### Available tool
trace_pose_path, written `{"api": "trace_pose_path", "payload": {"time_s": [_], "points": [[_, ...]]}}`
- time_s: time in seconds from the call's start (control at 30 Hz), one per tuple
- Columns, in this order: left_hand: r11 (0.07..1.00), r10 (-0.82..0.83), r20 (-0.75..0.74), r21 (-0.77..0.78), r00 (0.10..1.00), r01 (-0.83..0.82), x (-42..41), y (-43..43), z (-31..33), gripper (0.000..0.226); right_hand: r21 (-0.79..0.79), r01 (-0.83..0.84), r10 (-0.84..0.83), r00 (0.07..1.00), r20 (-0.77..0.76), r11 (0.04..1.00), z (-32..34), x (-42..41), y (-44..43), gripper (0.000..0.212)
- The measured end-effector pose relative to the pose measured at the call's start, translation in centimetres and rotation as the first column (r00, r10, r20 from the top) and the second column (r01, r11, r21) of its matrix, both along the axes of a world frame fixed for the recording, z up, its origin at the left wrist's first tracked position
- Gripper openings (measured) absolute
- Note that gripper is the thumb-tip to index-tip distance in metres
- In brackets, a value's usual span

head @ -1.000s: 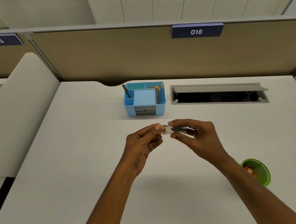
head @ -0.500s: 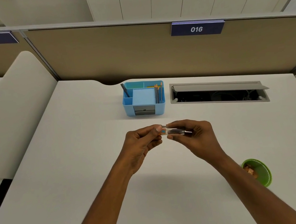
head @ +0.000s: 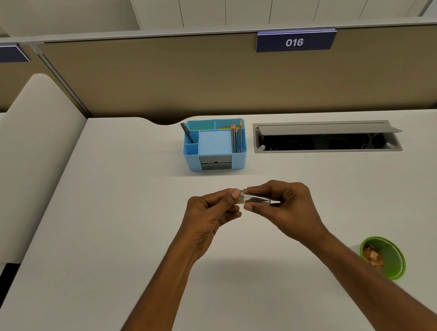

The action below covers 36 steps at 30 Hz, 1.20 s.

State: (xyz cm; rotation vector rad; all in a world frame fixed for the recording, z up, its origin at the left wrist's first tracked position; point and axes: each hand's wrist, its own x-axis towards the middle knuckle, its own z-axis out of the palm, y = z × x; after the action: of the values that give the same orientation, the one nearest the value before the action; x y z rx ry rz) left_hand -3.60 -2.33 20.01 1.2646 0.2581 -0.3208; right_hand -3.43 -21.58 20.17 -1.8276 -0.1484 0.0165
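Observation:
Both hands meet above the middle of the white desk (head: 110,235). Between them is a small clear plastic case (head: 255,200) with dark contents and an orange-and-blue end. My left hand (head: 213,216) pinches the orange-blue end with thumb and forefinger. My right hand (head: 286,206) grips the clear body from the right, fingers curled round it. What lies inside the case is too small to tell.
A blue desk organiser (head: 214,145) with pencils, a pen and a notepad stands behind the hands. To its right is an open cable hatch (head: 325,137). A green cup (head: 385,257) holding shavings sits at the right front. Beige partitions close the back and left.
The hands and the case have stayed almost still; the case has tilted slightly, its right end lower. The view has shifted a little.

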Motion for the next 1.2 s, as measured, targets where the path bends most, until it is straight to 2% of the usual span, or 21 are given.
{"api": "trace_pose_path", "payload": {"time_s": [0.17, 0.3, 0.5, 0.6, 0.67, 0.73, 0.83, 1.07, 1.2], "points": [[0.996, 0.063, 0.031, 0.056, 0.997, -0.065, 1.2, -0.6, -0.5, 0.019, -0.017, -0.009, 0.009, 1.000, 0.017, 1.000, -0.2, 0.8, 0.0, 0.033], [0.990, 0.137, 0.033, 0.021, 0.990, -0.137, 2.2, -0.6, -1.4, 0.023, -0.071, -0.033, 0.035, 0.999, 0.022, 0.997, -0.3, 1.7, -0.5, 0.049], [0.988, 0.152, 0.050, 0.010, 0.987, -0.152, 3.5, 0.2, -3.1, 0.027, -0.227, -0.001, 0.028, 0.993, 0.117, 0.974, -1.5, 3.4, -0.7, 0.032], [0.969, 0.213, 0.068, 0.112, 0.975, -0.220, 4.6, 0.1, -4.2, 0.031, -0.277, 0.007, 0.029, 0.992, 0.124, 0.961, -2.2, 5.2, -0.2, 0.032], [0.899, 0.235, 0.175, 0.334, 0.956, -0.282, 5.2, 0.0, -5.2, 0.045, -0.300, 0.034, 0.007, 0.991, 0.135, 0.953, -2.7, 6.6, 0.2, 0.032], [0.758, 0.157, 0.294, 0.576, 0.943, -0.306, 6.0, 0.6, -7.1, 0.061, -0.308, 0.067, -0.025, 0.990, 0.138, 0.949, -3.3, 8.6, 0.7, 0.032], [0.579, 0.018, 0.239, 0.789, 0.971, -0.204, 7.1, 1.7, -10.7, 0.064, -0.353, 0.104, -0.059, 0.989, 0.136, 0.930, -4.4, 12.0, 1.8, 0.035], [0.267, -0.216, 0.125, 0.962, 0.968, -0.064, 8.1, 3.0, -17.7, 0.075, -0.381, 0.128, -0.094, 0.990, 0.104, 0.916, -6.6, 18.1, 4.4, 0.037], [0.180, -0.259, 0.087, 0.983, 0.962, -0.041, 8.5, 3.5, -20.0, 0.074, -0.457, 0.093, -0.072, 0.995, 0.064, 0.885, -8.0, 20.4, 5.5, 0.038]]}}
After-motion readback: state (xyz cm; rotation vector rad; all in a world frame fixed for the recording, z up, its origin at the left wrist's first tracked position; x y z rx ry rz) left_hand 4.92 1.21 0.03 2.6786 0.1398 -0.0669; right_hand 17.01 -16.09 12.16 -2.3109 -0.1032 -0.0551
